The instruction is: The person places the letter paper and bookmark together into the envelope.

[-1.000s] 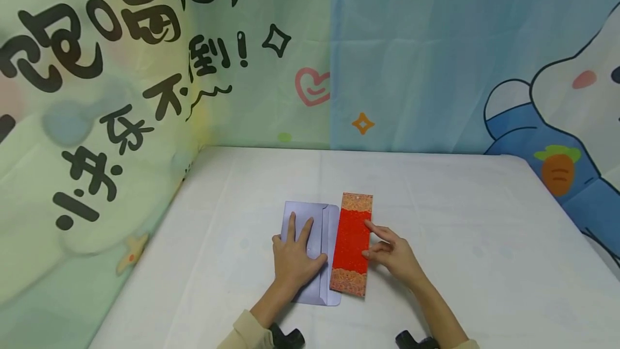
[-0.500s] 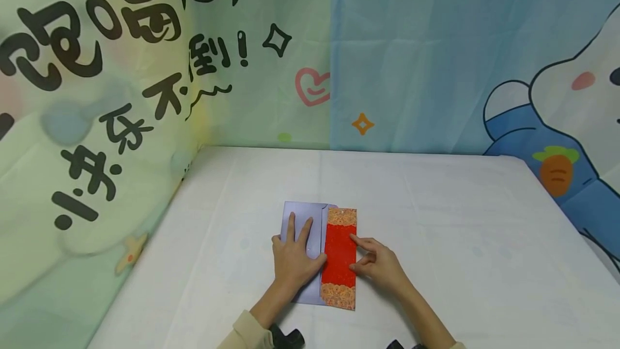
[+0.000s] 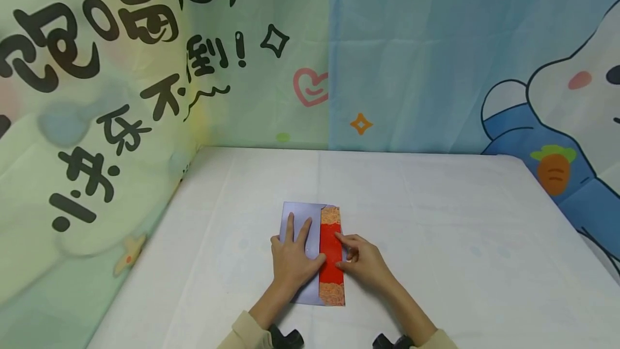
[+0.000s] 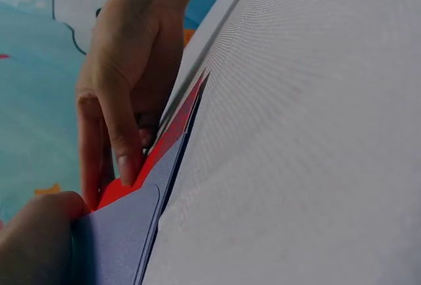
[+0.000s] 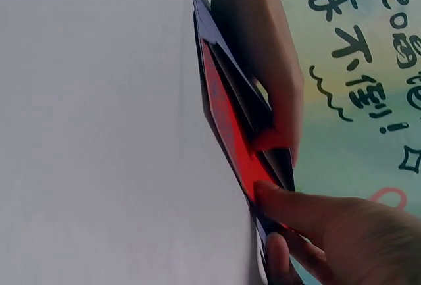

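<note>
A lavender paper envelope (image 3: 308,296) lies on the white table, its opening towards the right. Spread fingers of my left hand (image 3: 292,264) press it flat, and the thumb lies at the edge of the opening. My right hand (image 3: 364,263) pinches the right edge of a red card (image 3: 330,242) with gold patterned ends. The card's left part is hidden inside the envelope. From the right wrist view, the red card (image 5: 227,124) sits in the gap between the envelope's layers, with the left thumb (image 5: 271,140) at the upper layer.
A white cloth covers the table (image 3: 460,241). Printed fabric (image 3: 411,58) with writing and cartoon figures hangs behind it and along the left side. Black wrist straps (image 3: 287,338) show at the bottom of the head view.
My right hand has moved left with the red card. The card went from beside the envelope to partly inside its opening, and it straightened. My left hand has stayed in place.
</note>
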`<state>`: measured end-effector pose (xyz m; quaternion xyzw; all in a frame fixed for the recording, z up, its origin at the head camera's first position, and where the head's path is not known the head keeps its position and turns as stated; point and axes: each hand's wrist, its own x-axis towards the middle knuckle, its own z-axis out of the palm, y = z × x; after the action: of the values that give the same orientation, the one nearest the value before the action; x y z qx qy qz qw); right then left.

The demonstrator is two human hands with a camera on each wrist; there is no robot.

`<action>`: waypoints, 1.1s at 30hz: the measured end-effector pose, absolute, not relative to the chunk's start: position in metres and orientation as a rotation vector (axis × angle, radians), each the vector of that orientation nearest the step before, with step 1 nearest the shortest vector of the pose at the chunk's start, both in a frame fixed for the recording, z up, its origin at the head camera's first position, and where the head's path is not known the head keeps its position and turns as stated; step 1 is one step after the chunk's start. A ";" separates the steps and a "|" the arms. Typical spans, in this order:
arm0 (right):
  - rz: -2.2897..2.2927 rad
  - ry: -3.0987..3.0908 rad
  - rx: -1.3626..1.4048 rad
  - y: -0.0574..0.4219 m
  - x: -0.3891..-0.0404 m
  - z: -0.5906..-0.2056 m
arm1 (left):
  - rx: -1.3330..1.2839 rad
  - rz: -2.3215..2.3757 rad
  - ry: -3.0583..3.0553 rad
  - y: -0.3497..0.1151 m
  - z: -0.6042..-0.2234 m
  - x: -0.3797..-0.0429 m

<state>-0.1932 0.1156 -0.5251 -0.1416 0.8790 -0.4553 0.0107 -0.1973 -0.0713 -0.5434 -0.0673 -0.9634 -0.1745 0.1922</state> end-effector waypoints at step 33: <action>-0.909 2.932 -0.893 0.122 -0.201 -0.531 | -0.226 -0.461 -2.689 -0.074 -0.545 -0.198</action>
<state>-0.2007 0.1223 -0.5313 -0.2792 0.9168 -0.2843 -0.0279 -0.1984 -0.0737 -0.5446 -0.0810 -0.9623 -0.1650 0.2005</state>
